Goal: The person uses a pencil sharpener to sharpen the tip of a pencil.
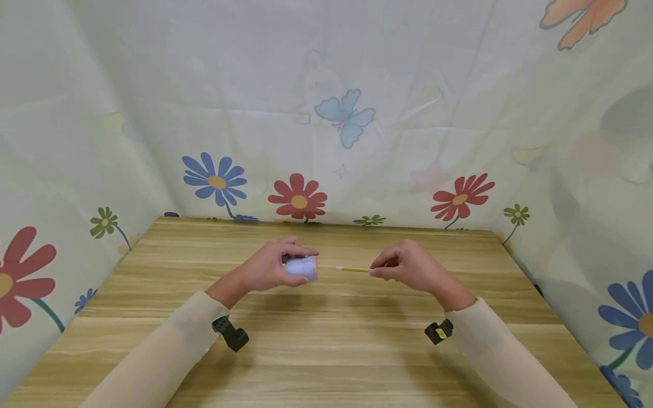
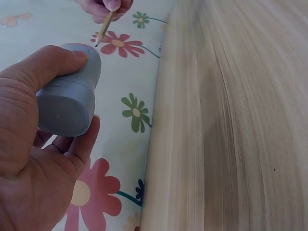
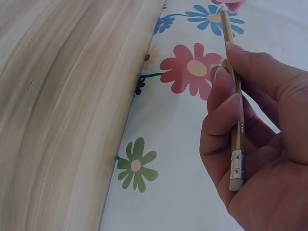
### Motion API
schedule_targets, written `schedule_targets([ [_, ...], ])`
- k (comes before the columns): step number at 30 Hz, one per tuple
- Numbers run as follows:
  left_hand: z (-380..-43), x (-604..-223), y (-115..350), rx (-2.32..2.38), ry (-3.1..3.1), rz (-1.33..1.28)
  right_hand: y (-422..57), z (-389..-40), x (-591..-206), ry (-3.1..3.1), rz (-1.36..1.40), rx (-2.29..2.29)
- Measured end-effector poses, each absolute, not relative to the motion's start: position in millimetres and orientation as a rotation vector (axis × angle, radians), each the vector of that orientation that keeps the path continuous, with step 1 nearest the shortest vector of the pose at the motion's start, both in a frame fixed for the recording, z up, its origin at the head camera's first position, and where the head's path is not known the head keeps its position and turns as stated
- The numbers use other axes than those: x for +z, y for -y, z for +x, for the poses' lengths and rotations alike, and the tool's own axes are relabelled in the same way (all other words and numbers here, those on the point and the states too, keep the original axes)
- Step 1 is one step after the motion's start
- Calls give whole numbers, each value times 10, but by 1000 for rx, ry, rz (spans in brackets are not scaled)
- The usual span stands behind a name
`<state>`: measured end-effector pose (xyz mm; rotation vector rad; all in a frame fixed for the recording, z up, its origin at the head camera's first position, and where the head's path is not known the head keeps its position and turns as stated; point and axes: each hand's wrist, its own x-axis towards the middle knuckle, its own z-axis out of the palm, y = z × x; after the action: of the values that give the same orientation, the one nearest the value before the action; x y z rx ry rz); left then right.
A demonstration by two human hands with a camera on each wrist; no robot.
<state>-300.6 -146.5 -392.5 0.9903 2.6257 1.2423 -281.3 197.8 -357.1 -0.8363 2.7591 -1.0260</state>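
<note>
My left hand (image 1: 272, 265) grips a small pale blue, rounded pencil sharpener (image 1: 301, 268) between thumb and fingers, its pinkish end facing right. In the left wrist view the sharpener (image 2: 72, 94) shows a smooth, flat, grey-blue base toward the camera. My right hand (image 1: 410, 266) pinches a yellow pencil (image 1: 355, 270), its sharpened point facing left toward the sharpener with a short gap between them. Along the fingers in the right wrist view lies the pencil (image 3: 237, 120), with its metal band and whitish eraser at the near end. Both hands are held above the table.
A wood-grain table (image 1: 316, 357) spreads beneath both arms. Pale cloth (image 1: 255, 102) printed with flowers and butterflies hangs behind it and at both sides. Each wrist wears a dark strap, such as the left wrist camera (image 1: 232, 333).
</note>
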Motion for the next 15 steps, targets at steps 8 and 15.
schedule_targets([
  [8,-3008,-3907,1436,1241,-2614,1003,-1916,-2800,-3560,-2742,-913,-1044],
  [15,-2991,-3878,1406,1261,-2589,1003,-1878,-2795,-3537,-2737,-970,-1043],
])
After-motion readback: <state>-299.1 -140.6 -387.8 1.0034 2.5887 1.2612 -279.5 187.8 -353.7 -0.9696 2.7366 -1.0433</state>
